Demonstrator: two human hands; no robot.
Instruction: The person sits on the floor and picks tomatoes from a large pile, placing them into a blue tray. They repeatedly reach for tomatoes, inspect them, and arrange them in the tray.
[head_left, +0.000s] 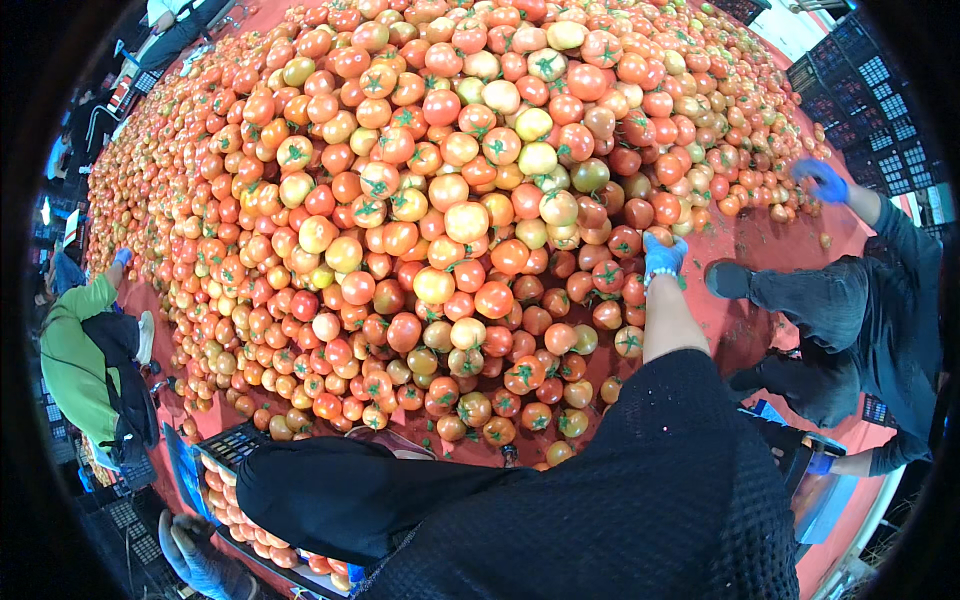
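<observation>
A large heap of red, orange and greenish tomatoes (450, 225) spreads before me over a red floor covering. My right hand (664, 255), in a blue glove, reaches the heap's right edge and touches the tomatoes there. Its fingertips are partly hidden, so a grip on one cannot be made out. Low at the left, my left hand (201, 559) wears a blue-grey glove with darkened fingertips, its fingers apart and nothing visible in it. Beside that hand stands a crate of tomatoes in rows (259, 536), partly covered by my dark-clothed leg (337, 495).
On the right, a person in dark clothes (892, 300) stoops with one blue-gloved hand (825, 181) near the heap. A person in green (79, 360) works at the left. Stacked black plastic crates (862, 97) stand at far right. A blue box (829, 502) is behind my right side.
</observation>
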